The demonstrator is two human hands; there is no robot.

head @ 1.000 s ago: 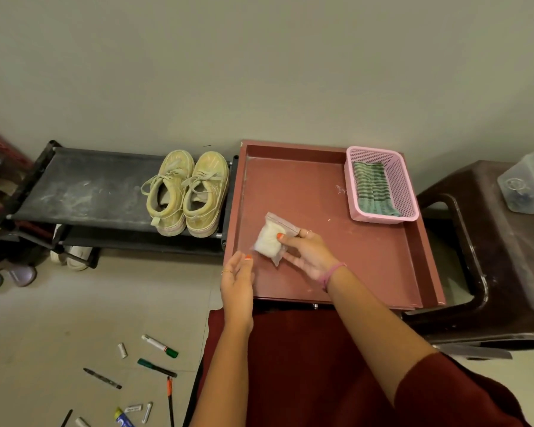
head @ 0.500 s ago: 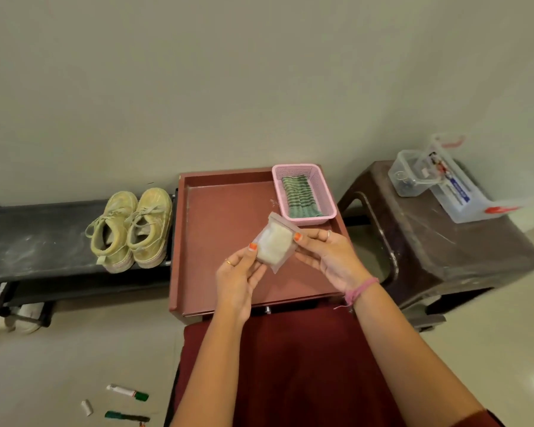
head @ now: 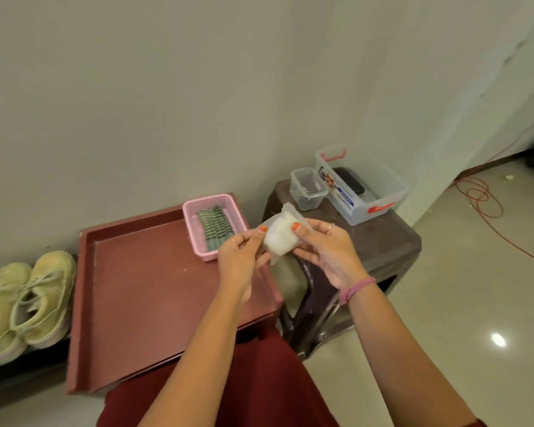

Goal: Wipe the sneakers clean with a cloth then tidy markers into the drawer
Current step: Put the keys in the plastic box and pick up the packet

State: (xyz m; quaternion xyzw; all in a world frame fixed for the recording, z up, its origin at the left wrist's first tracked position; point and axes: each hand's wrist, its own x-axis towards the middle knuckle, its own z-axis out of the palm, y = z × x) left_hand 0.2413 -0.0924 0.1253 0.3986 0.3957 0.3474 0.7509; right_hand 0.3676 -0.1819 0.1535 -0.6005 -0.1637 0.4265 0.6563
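With both your left hand (head: 239, 260) and right hand (head: 324, 251) pinching the small clear bag (head: 280, 237) between their fingers, the sneakers (head: 25, 303) far left of them look unwiped, so wiping and marker tidying remain.

Plain off-white wall (head: 198, 87), glossy beige tiled floor (head: 475, 303) with a light glare, dark brown plastic stool (head: 392, 241) beside a red-brown tray table (head: 154, 291), red cable (head: 478, 195) coiled on floor

- You can read no text here: the label (head: 336, 188) on the clear bin (head: 379, 192) shows print too blurred to make out.
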